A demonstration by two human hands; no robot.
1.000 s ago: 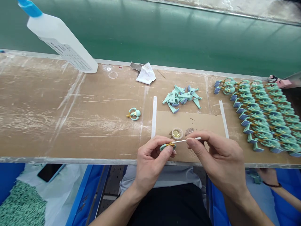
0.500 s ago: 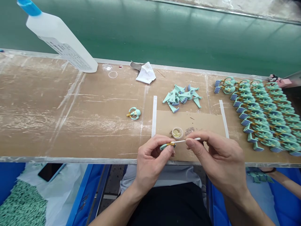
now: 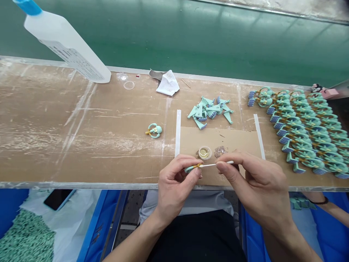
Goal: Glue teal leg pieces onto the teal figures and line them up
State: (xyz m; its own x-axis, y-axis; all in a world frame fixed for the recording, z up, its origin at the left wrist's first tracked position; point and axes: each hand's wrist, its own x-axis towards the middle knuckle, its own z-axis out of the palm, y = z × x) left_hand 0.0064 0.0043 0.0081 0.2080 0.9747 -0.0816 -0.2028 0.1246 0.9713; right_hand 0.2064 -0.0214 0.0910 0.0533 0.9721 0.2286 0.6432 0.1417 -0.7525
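Between the thumb and fingers of my left hand [image 3: 176,185] is a small mint-green and mustard toy figure [image 3: 189,169], mostly covered by the fingers. My right hand [image 3: 252,185] pinches a white cotton swab [image 3: 209,165], whose left tip touches the figure's mustard part. Just beyond the hands stands a small round cup [image 3: 204,153] of clear yellowish liquid. A similar mint figure [image 3: 154,130] lies alone to the left. Past the cup is a loose pile of mint and purple toy legs [image 3: 209,110].
Rows of assembled mint figures [image 3: 300,134] fill the right side. A white bottle with a blue cap [image 3: 68,47] stands at the back left, near a crumpled white cloth [image 3: 168,83]. Below the table edge, blue bins hold green parts [image 3: 27,236] and a phone [image 3: 58,199]. Another person's arm [image 3: 331,209] shows at right.
The right hand has shifted slightly right and down with the swab, whose tip stays at the figure. The left hand has hardly moved. The whole view has shifted a little.
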